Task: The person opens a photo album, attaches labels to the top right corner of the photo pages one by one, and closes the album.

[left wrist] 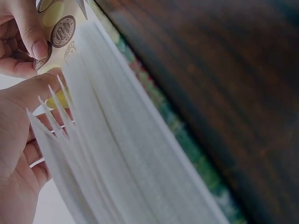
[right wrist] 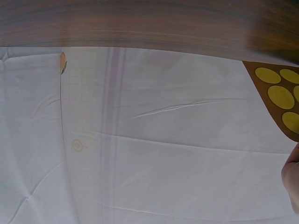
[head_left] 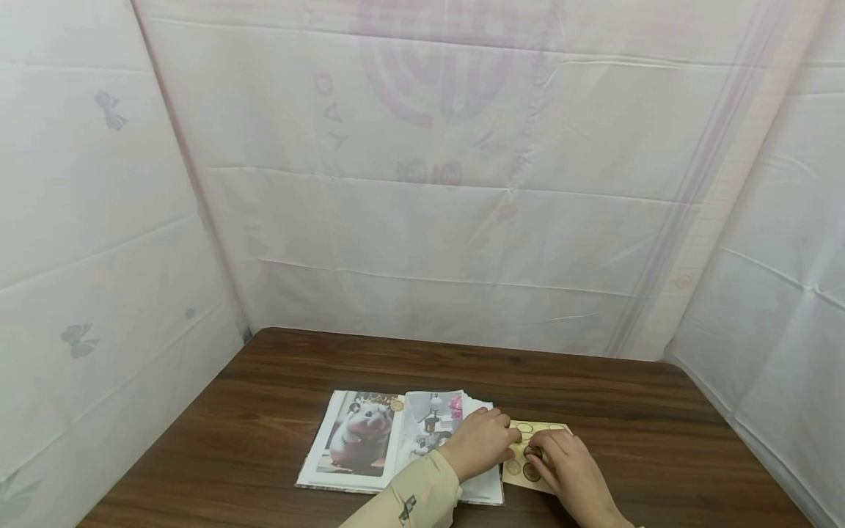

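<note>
A sheet of round stickers point(head_left: 516, 480), yellowish with dark and gold circles, lies against the right side of an open picture book point(head_left: 310, 477). My left hand point(head_left: 480, 444) reaches across the right-hand page and grips the sheet's left part. My right hand point(head_left: 571, 466) is over the sheet, pinching a dark round sticker point(left wrist: 43, 63) between thumb and fingers. In the left wrist view, the right thumb point(left wrist: 35, 39) presses on that sticker, above the left hand point(left wrist: 16, 140). Yellow circles show on the sheet point(right wrist: 274, 106) in the right wrist view.
The book's left page carries a hamster picture point(head_left: 359, 440), with a round gold sticker point(head_left: 397, 405) at its upper right corner. Loose page edges point(left wrist: 117, 140) fan up beside the left hand. Pale cloth walls point(head_left: 422, 220) enclose the dark wooden table point(head_left: 264, 396).
</note>
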### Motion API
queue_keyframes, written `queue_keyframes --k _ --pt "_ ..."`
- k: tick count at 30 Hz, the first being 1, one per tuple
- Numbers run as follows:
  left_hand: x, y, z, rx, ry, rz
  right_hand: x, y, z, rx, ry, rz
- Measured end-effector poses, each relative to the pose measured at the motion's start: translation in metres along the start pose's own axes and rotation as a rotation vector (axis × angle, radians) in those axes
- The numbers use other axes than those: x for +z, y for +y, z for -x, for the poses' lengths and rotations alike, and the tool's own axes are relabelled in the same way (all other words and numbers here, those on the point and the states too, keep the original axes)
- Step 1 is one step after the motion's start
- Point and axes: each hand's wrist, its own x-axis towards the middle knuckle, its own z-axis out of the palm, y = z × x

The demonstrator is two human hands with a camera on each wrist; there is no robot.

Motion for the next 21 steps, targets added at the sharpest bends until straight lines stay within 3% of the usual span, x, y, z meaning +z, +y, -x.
queue_keyframes --k 21 --pt "0.0032 -0.0015 0.0000 -0.036 -0.056 0.064 0.0003 -0.0014 -0.0006 0.011 -0.009 -0.039"
